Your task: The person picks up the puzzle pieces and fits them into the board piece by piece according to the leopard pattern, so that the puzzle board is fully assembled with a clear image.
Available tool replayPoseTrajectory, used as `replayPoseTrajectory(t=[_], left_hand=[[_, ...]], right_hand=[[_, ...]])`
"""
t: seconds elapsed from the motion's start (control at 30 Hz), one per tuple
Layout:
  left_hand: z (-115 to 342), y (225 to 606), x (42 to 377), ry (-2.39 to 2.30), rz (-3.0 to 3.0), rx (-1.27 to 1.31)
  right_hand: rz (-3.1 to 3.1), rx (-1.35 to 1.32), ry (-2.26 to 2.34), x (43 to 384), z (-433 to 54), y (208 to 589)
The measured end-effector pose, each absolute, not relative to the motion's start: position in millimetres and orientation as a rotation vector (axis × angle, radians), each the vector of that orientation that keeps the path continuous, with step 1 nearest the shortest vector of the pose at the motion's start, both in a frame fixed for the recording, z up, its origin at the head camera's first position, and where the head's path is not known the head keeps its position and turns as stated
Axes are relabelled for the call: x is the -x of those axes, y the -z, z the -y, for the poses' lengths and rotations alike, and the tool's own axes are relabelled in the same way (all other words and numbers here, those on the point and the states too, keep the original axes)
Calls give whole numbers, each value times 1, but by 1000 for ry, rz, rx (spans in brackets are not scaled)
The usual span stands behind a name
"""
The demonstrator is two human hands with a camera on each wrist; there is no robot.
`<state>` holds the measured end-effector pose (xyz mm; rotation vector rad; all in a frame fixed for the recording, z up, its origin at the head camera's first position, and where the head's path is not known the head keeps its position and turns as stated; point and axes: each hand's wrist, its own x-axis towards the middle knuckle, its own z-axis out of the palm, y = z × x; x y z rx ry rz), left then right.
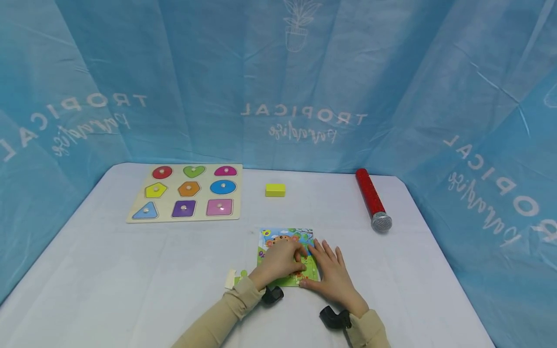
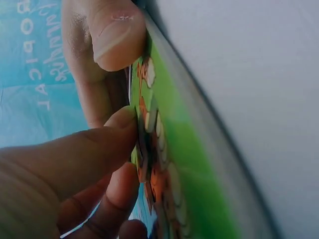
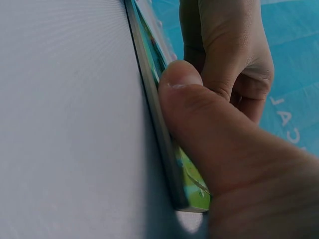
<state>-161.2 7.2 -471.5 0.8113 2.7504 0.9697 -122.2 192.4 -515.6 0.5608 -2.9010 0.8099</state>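
A jigsaw puzzle board [image 1: 287, 281] with a cartoon animal picture lies on the table in front of me. My left hand [image 1: 280, 258] is over its middle with fingers bent. In the left wrist view, its thumb and fingers pinch a slightly raised puzzle piece [image 2: 143, 157] at the board's surface. Spread along the board's right side, my right hand [image 1: 332, 275] has mostly straight fingers, and its thumb [image 3: 194, 107] presses on the board's edge. Loose puzzle pieces [image 1: 239, 277] lie left of the board, partly hidden by the left wrist.
A wooden shape board [image 1: 200, 203] with knobbed coloured shapes lies at the back left. Behind the puzzle sits a yellow block [image 1: 275, 190]. A red microphone [image 1: 372, 198] with a silver head lies at the back right. Blue printed cloth [image 1: 278, 72] hangs around the white table [image 1: 87, 280].
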Motion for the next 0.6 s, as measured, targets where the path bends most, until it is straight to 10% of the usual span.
replayPoseTrajectory(t=[0.6], left_hand=[[40, 453, 153, -1023, -2397, -960]], right_hand=[[2922, -518, -821, 120, -192, 513]])
